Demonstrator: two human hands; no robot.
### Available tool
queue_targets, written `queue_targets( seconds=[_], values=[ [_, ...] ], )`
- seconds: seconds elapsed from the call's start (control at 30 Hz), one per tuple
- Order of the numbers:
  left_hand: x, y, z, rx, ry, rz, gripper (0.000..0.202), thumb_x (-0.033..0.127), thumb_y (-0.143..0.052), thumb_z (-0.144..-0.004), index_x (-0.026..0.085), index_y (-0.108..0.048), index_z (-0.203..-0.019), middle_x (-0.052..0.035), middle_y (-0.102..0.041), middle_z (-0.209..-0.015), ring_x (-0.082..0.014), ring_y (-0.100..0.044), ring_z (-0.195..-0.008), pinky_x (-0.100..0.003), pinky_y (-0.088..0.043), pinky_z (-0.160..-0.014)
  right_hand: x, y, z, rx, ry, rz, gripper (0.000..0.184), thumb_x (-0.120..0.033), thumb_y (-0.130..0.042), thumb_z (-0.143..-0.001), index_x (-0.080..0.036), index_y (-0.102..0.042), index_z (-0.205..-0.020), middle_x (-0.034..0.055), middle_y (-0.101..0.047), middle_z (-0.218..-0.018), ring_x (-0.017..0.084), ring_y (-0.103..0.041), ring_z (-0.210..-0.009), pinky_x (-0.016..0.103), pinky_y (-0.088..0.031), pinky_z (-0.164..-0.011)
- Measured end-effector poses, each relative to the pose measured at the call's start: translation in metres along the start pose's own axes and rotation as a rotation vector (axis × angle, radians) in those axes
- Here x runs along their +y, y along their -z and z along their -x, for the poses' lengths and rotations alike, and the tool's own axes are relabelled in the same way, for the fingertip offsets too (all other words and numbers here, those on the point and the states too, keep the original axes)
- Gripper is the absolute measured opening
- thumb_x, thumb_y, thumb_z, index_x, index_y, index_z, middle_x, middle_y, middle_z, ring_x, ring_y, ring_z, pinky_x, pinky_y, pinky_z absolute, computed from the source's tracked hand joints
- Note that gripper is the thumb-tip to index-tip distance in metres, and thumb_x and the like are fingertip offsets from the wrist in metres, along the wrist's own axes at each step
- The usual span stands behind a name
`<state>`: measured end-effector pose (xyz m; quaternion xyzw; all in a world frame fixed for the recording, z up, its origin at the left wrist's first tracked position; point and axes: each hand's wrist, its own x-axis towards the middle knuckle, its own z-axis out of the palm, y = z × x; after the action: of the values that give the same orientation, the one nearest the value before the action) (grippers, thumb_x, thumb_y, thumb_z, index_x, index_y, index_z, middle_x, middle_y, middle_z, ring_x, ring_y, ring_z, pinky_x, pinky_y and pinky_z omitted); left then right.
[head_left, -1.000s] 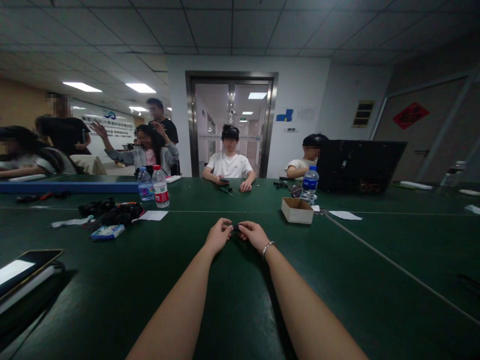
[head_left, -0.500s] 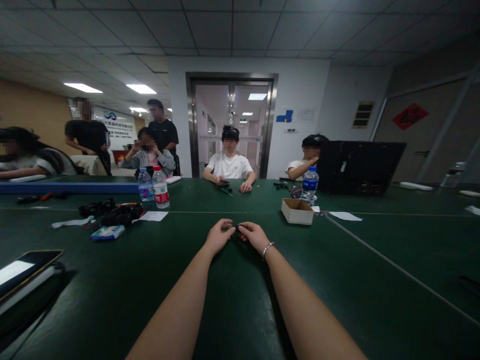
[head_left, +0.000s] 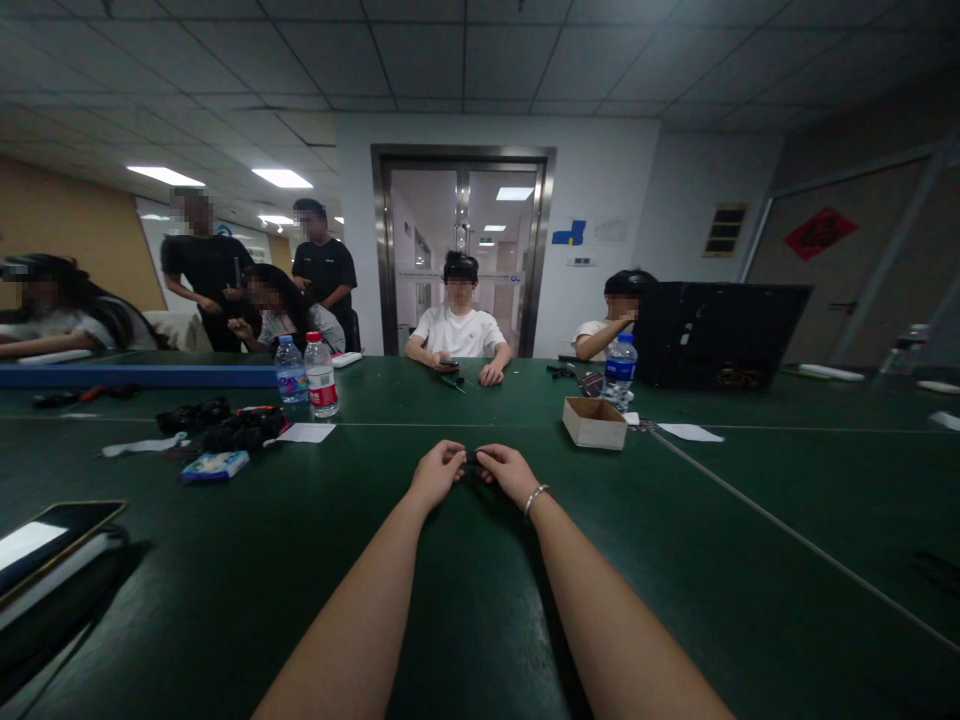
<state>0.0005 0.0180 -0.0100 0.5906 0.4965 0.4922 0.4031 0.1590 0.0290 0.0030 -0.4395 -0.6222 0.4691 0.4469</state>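
Note:
Between my two hands is a small black object (head_left: 471,457), too small and dark to name. My left hand (head_left: 439,472) pinches its left side with thumb and fingertips. On the other side my right hand (head_left: 508,472), with a silver bangle at the wrist, grips it the same way. Both hands are just over the dark green table (head_left: 480,560), and my fingers cover most of the object.
An open cardboard box (head_left: 594,430) and a water bottle (head_left: 620,372) stand to the right. Leftward are two bottles (head_left: 322,385), tangled black gear (head_left: 236,428), a blue-and-white packet (head_left: 215,466) and a phone (head_left: 56,545). A person in white (head_left: 460,330) sits opposite.
My left fingers have closed in on the black object, while my right hand stays put. In the background at left, a standing person has shifted right and a seated person has leaned left.

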Motion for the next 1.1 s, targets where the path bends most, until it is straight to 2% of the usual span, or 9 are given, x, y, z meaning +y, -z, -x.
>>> queue_targets(
  seconds=[0.2, 0.43, 0.63, 0.93, 1.1],
  values=[
    [0.005, 0.000, 0.004, 0.006, -0.027, -0.023, 0.024, 0.027, -0.055, -0.079, 0.017, -0.057, -0.100, -0.0056, -0.060, -0.084, -0.0115, -0.058, -0.067, -0.021, -0.047, -0.057, 0.003, 0.000, -0.001, -0.003, 0.015, -0.004, 0.013, -0.014, -0.056, -0.080, -0.010, -0.061, -0.091, -0.0018, -0.058, -0.056, 0.007, -0.051, -0.046, 0.018, -0.044, -0.048],
    [0.009, 0.000, 0.006, 0.002, -0.092, -0.007, 0.027, 0.015, -0.059, -0.073, 0.018, -0.056, -0.100, -0.0079, -0.058, -0.098, -0.0126, -0.058, -0.072, -0.021, -0.048, -0.056, 0.004, 0.001, -0.002, -0.006, 0.014, -0.008, 0.014, -0.015, -0.056, -0.080, -0.009, -0.060, -0.092, -0.0020, -0.057, -0.055, 0.007, -0.051, -0.046, 0.018, -0.044, -0.048],
    [0.014, -0.001, 0.010, -0.003, -0.080, 0.035, 0.030, 0.010, -0.064, -0.068, 0.016, -0.056, -0.096, -0.0068, -0.059, -0.094, -0.0091, -0.056, -0.063, -0.018, -0.045, -0.053, 0.005, 0.000, -0.004, -0.004, 0.004, -0.030, 0.014, -0.014, -0.056, -0.079, -0.009, -0.060, -0.091, -0.0029, -0.056, -0.053, 0.007, -0.050, -0.044, 0.017, -0.042, -0.046],
    [0.013, 0.001, 0.009, 0.004, -0.034, 0.047, 0.029, 0.022, -0.065, -0.070, 0.017, -0.056, -0.097, -0.0071, -0.058, -0.093, -0.0116, -0.057, -0.069, -0.023, -0.048, -0.059, 0.005, 0.001, -0.002, -0.019, 0.049, -0.038, 0.018, -0.016, -0.060, -0.076, -0.010, -0.061, -0.093, -0.0024, -0.057, -0.056, 0.007, -0.051, -0.045, 0.018, -0.043, -0.047],
    [0.007, 0.000, 0.004, -0.007, -0.025, 0.032, 0.027, 0.035, -0.056, -0.077, 0.017, -0.056, -0.096, -0.0023, -0.057, -0.074, -0.0099, -0.054, -0.060, -0.021, -0.044, -0.056, 0.003, 0.002, 0.001, -0.056, 0.097, -0.023, 0.021, -0.016, -0.059, -0.075, -0.011, -0.061, -0.095, -0.0029, -0.056, -0.057, 0.007, -0.050, -0.047, 0.018, -0.043, -0.048]
  ],
)
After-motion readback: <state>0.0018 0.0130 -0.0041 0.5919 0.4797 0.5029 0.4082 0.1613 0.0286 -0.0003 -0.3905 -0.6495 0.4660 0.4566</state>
